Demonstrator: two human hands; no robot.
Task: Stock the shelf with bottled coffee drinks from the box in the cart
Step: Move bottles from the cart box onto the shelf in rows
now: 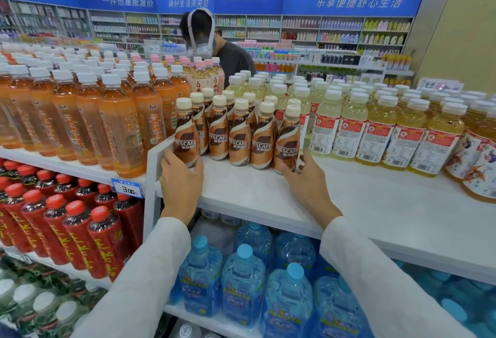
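So, coffee bottles [239,133] bunched upright at left end of top shelf [268,195], back from front edge. Left hand [182,176] fingers clamped round base of leftmost bottle [185,133], right hand [306,182] fingers clamped round rightmost bottle [288,141]. Pale yellow drinks [349,128] just beside, right.

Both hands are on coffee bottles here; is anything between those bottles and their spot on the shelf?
Nothing visible. The left hand grips the leftmost coffee bottle and the right hand the rightmost coffee bottle, both upright in the front row on the white shelf.
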